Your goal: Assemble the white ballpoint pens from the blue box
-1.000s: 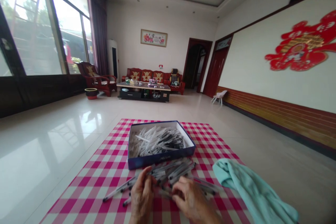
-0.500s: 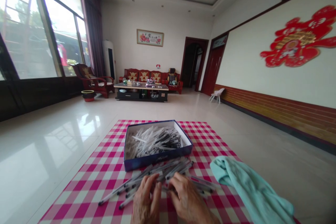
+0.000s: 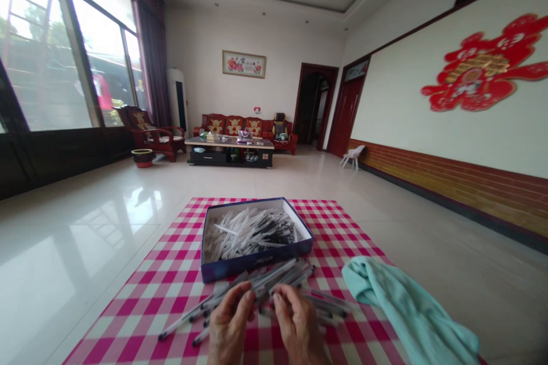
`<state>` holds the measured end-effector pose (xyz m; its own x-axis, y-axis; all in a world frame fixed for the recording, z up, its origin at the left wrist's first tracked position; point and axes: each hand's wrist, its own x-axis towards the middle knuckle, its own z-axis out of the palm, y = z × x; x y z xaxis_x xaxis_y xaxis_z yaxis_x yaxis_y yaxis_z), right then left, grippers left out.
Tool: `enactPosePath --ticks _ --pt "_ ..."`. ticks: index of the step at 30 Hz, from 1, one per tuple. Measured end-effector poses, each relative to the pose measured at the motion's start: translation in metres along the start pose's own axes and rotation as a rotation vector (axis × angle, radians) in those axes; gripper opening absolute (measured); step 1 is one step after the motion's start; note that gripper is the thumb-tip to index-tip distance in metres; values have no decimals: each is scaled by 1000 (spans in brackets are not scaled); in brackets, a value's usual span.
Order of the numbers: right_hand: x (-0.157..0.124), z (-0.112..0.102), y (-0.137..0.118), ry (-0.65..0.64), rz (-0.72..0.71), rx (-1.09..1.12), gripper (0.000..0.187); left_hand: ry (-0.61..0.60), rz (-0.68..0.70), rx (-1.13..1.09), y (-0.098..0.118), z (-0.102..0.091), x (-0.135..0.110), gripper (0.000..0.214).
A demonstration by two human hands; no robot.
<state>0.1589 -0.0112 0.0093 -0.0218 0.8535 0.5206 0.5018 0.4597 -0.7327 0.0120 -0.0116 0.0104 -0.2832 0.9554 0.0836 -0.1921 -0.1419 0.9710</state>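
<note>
the left hand (image 3: 229,328) and the right hand (image 3: 297,325) are working side by side over the near edge of the checked cloth (image 3: 171,282), fingers curling onto the loose pens (image 3: 285,276); whether either is gripping one cannot be told. a teal towel (image 3: 406,308) is lying to the right. just beyond the pens, a blue box (image 3: 257,260) is sitting full of more. far off, a coffee table (image 3: 231,148) is standing before a red sofa (image 3: 240,124).

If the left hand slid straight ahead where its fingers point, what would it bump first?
Probably the loose pens piled just ahead of the left hand; its fingers seem to touch them. Behind them stands the blue box. Depth is hard to judge.
</note>
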Motion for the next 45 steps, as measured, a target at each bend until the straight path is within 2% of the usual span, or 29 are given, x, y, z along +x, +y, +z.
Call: enactPosePath --ticks 2,3,5,8,10,13,15,18,20,22,25,28,32,36,39,45 --pt "0 5 11 173 130 55 14 -5 1 -5 -1 3 -3 41" --pt "1 6 15 260 140 25 14 -6 11 1 -2 5 -5 39" --pt "4 3 20 343 51 -77 17 -22 56 29 -4 8 -9 36" --pt "8 -5 22 299 -154 -240 24 -47 192 103 -6 12 -16 30" --pt "10 -10 22 273 -231 -297 25 -53 300 158 -6 15 -21 26" --pt "12 -13 23 312 -267 -284 23 -60 439 194 -7 20 -29 27" --pt "12 -12 23 348 -260 -205 21 -59 499 203 -8 22 -30 38" --pt "8 -6 18 347 -87 83 19 -53 505 239 -10 20 -26 41" --pt "4 1 11 237 189 368 25 -45 482 278 -10 16 -20 35" --pt "1 6 2 128 357 601 29 -90 487 340 -10 9 -14 29" --pt "-2 11 -5 58 451 835 29 -211 552 424 -7 2 -8 19" --pt "-3 13 -4 58 514 988 28 -246 594 438 -6 1 -7 15" --pt "-5 16 3 -3 563 1062 29 -242 600 446 -9 4 -8 15" --pt "-6 19 4 8 603 1067 25 -212 610 480 -11 3 -7 14" --pt "-5 18 -1 -4 623 1033 24 -236 603 513 -10 2 -6 13" --pt "-6 18 -5 17 628 996 29 -255 486 548 -5 2 -7 30"
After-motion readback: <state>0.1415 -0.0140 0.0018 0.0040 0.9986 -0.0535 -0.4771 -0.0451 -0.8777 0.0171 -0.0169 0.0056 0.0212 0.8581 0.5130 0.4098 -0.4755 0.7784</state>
